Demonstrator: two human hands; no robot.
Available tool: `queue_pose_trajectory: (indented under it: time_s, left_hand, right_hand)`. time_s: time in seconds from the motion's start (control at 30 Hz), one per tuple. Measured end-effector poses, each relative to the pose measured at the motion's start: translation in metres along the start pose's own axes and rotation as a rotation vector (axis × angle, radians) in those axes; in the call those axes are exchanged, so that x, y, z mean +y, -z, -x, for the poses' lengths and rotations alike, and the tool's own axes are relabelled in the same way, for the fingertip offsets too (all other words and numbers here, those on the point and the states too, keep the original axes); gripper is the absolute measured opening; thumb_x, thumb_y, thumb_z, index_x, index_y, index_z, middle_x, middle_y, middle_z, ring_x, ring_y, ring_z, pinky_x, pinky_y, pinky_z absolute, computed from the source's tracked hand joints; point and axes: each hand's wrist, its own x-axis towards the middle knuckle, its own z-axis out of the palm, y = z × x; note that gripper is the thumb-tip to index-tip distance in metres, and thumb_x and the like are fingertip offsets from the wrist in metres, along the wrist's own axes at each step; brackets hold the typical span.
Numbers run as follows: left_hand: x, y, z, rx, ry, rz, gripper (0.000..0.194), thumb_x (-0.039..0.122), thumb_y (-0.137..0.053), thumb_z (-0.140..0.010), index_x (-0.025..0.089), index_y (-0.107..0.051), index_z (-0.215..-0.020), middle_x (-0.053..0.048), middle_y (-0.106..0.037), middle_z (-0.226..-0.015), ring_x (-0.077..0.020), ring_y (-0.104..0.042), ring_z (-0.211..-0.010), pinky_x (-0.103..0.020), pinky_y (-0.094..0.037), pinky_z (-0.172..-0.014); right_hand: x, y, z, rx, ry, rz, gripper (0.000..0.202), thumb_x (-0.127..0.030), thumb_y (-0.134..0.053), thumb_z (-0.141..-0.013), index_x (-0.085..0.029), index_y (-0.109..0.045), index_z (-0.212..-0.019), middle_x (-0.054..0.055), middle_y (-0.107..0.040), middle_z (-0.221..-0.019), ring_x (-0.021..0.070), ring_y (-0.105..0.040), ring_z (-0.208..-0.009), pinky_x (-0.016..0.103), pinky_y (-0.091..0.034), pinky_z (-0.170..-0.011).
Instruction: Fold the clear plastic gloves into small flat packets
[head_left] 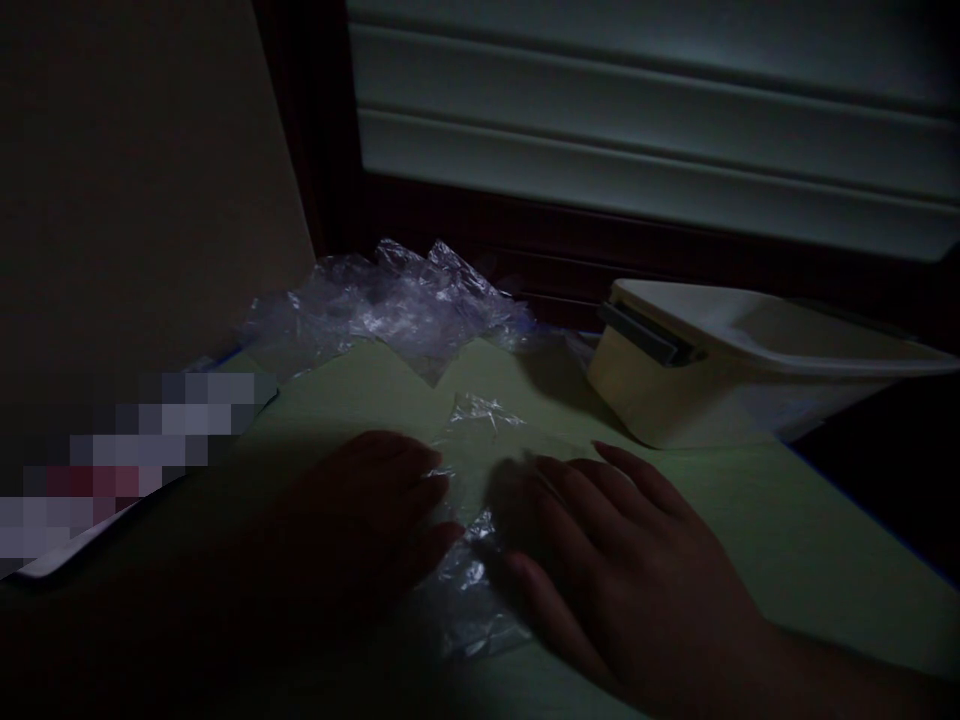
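Observation:
A clear, crinkled plastic bag lies flat on the pale green tabletop between my two hands. My left hand is in deep shadow at the bag's left edge, its fingertips touching the plastic and its fingers a little apart. Over the bag's right side my right hand rests palm down, fingers spread and thumb apart. What lies under the right palm is hidden. Behind the hands, a heap of clear plastic bags sits at the table's far edge.
A pale plastic bin with a dark handle stands at the back right, near the table's edge. At the left edge lies a flat light object, mostly blurred out. A slatted shutter rises behind the table, with a plain wall at the left.

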Motion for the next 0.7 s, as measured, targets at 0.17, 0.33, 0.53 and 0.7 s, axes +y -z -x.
queue_pose_trajectory:
  time_s: [0.17,0.33,0.53,0.7]
  left_hand:
    - [0.010,0.006,0.000,-0.080,0.019,-0.113,0.047,0.031,-0.021,-0.104,0.017,-0.062,-0.086,-0.006,-0.065,-0.085,-0.0215,-0.059,-0.076,-0.038,-0.049,-0.075]
    - [0.013,0.008,0.000,0.004,0.031,-0.095,0.051,0.034,-0.021,-0.104,0.017,-0.064,-0.082,-0.007,-0.064,-0.083,-0.0219,-0.059,-0.077,-0.037,-0.050,-0.072]
    - [0.002,-0.001,0.010,-0.001,0.064,-0.036,0.040,0.032,-0.028,-0.104,0.014,-0.062,-0.108,-0.013,-0.061,-0.124,-0.0219,-0.056,-0.114,-0.035,-0.052,-0.091]
    - [0.004,-0.002,0.009,-0.059,0.067,0.065,0.039,0.035,-0.028,-0.103,0.018,-0.063,-0.108,-0.006,-0.065,-0.117,-0.0176,-0.059,-0.109,-0.030,-0.049,-0.095]
  right_hand:
    - [0.000,0.000,0.001,0.017,0.019,0.029,0.050,-0.033,-0.030,-0.100,-0.012,-0.075,-0.093,0.011,-0.075,-0.092,0.0268,-0.065,-0.079,0.041,-0.040,-0.087]
    - [0.001,-0.003,-0.001,-0.026,-0.024,0.010,0.049,-0.035,-0.033,-0.099,-0.013,-0.075,-0.089,0.012,-0.073,-0.089,0.0278,-0.064,-0.078,0.042,-0.044,-0.081]
    - [0.003,-0.005,-0.001,-0.128,-0.045,-0.127,0.039,-0.035,-0.041,-0.096,-0.010,-0.071,-0.097,0.014,-0.072,-0.094,0.0271,-0.065,-0.080,0.042,-0.049,-0.076]
    - [0.004,-0.006,-0.004,-0.236,-0.094,-0.240,0.033,-0.032,-0.043,-0.096,-0.012,-0.070,-0.092,0.012,-0.071,-0.093,0.0279,-0.065,-0.080,0.045,-0.051,-0.075]
